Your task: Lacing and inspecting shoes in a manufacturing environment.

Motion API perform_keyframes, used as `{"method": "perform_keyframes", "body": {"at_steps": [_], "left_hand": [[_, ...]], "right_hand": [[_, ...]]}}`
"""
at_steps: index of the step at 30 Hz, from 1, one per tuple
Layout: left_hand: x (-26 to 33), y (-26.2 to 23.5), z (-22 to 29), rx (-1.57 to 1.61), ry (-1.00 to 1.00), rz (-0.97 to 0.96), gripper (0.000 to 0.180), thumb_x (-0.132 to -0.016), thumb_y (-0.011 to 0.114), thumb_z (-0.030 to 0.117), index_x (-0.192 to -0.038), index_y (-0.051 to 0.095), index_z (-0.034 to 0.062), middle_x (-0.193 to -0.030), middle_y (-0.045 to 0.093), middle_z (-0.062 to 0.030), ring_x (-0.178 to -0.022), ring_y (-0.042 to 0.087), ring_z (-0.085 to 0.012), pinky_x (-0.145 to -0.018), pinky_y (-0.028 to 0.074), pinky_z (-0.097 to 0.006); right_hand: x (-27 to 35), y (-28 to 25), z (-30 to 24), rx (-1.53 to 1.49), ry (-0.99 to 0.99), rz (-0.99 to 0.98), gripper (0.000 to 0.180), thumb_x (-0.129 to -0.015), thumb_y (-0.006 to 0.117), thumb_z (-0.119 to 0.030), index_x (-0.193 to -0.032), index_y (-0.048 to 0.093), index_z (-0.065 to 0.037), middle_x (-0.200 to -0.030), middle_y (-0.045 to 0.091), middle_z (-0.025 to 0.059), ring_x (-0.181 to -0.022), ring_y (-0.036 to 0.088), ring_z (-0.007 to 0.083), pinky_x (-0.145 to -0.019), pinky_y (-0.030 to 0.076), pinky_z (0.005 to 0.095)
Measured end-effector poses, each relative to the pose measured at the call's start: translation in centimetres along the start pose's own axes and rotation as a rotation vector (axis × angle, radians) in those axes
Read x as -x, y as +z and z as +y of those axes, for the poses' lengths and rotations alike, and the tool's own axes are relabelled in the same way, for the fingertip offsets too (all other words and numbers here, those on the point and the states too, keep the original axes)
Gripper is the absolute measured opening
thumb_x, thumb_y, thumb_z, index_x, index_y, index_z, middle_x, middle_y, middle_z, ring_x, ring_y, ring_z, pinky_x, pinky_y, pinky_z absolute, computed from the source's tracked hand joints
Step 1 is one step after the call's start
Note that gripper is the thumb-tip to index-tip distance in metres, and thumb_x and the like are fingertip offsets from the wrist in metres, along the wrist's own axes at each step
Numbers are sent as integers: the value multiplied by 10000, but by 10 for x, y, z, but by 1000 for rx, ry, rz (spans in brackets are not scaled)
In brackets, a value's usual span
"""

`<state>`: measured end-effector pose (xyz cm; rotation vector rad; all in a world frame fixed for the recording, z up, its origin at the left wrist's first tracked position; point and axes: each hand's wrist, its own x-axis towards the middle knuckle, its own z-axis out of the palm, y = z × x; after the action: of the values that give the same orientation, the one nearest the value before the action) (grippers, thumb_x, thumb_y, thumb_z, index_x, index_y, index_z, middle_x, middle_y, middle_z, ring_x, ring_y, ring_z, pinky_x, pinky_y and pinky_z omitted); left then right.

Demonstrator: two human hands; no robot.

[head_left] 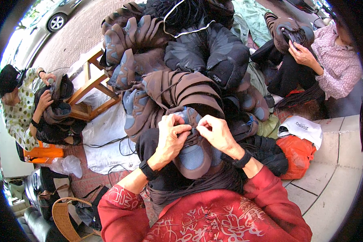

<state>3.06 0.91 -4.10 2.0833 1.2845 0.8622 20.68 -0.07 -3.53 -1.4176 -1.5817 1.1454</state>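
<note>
A brown shoe upper with a blue-grey mesh toe rests on my lap, its toe pointing toward me. Over its eyelets my left hand is closed in a pinch on a dark shoelace. My right hand pinches the lace close beside it, fingertips nearly meeting the left ones. Most of the lace between the fingers is hidden. A bundle of black laces lies across my lap. Just beyond my hands, a nested stack of brown uppers leans over.
Black uppers and more brown ones are heaped ahead. A wooden stool frame stands left. One person at left and another at right handle shoe uppers. An orange-red bag sits by the tiled ledge.
</note>
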Motion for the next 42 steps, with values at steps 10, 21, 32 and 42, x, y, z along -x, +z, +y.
{"method": "perform_keyframes", "body": {"at_steps": [10,21,32,42], "left_hand": [[1,4,-1,0,19,40,198,-587,701,72,-783,678,81,-881,522,-65,-895,471,-250,-784,362,-361],[-1,9,-1,-69,-22,14,122,-576,675,88,-698,667,93,-913,533,-72,-909,481,-266,-789,377,-382],[5,4,23,-391,61,95,216,-563,714,116,-776,679,137,-1250,442,-103,-1124,384,-315,-939,312,-433],[3,11,-4,-64,90,-5,206,-566,715,126,-768,674,117,-1327,367,-149,-1212,318,-359,-982,260,-461]], "right_hand": [[-9,-6,9,155,50,-79,164,-744,650,-148,-748,573,-3,-649,595,102,-594,574,173,-570,448,290],[-20,-12,9,165,21,-297,250,-738,664,-172,-912,538,-45,-712,553,60,-649,541,171,-576,430,313],[-69,-31,-7,504,-498,-744,339,-706,673,-188,-981,499,-93,-871,459,147,-768,529,341,-644,423,411],[-85,-32,1,149,-304,-981,228,-689,678,-165,-820,524,-58,-796,459,72,-734,484,217,-640,401,334]]}}
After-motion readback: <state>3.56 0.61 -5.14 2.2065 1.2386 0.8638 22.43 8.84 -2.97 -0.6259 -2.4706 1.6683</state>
